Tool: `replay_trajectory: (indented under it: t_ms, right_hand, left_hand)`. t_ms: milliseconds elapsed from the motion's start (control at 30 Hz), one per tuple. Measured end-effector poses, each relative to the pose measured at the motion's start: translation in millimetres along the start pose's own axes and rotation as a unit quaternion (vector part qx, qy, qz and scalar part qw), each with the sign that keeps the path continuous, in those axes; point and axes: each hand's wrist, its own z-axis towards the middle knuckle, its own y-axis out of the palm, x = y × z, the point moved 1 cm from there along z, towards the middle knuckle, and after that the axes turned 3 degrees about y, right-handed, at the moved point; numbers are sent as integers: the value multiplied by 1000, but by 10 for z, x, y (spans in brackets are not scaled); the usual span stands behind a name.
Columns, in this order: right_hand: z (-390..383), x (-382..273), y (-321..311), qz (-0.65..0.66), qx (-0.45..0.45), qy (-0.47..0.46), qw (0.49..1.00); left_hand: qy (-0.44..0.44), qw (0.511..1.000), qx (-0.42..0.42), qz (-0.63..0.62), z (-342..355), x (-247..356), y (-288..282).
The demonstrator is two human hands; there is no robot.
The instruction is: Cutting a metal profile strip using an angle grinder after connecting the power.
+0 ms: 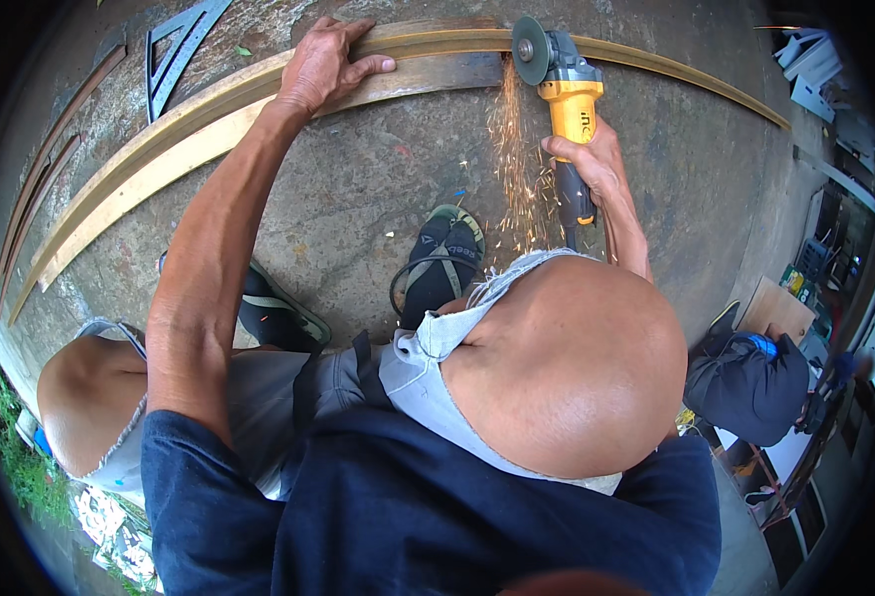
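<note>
My right hand (596, 159) is wrapped round the body of a yellow and black angle grinder (571, 104). Its disc (531, 50) meets a long, thin metal bar (428, 42) lying across the ground, and orange sparks (519, 169) stream from there down toward my feet. My left hand (330, 66) presses on the bar to the left of the disc, thumb stretched out over the wood, fingers spread. Beneath the bar runs a wooden plank (159, 171), darkened at its right end near the disc.
A blue metal angle square (177, 50) lies at the upper left beside rusty strips (40, 199). The grinder's cable runs by my sandalled foot (441, 260). At the right, another person (755, 385) in dark clothes is near a wooden board (777, 316) and piled metal pieces (817, 74).
</note>
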Motion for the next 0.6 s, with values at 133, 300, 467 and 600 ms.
replay_trajectory:
  t_ms: [133, 300, 467, 600]
  right_hand:
    - [-14, -51, -2, 41, -25, 39, 998]
    - [24, -13, -7, 13, -8, 29, 999]
    - [16, -15, 8, 12, -12, 36, 999]
    - [40, 35, 10, 23, -17, 28, 999]
  left_hand:
    - [2, 1000, 11, 6, -5, -6, 8]
    - [-1, 1000, 1, 3, 2, 7, 5]
    - [6, 1000, 5, 4, -1, -6, 0]
    - [6, 1000, 8, 10, -1, -1, 5]
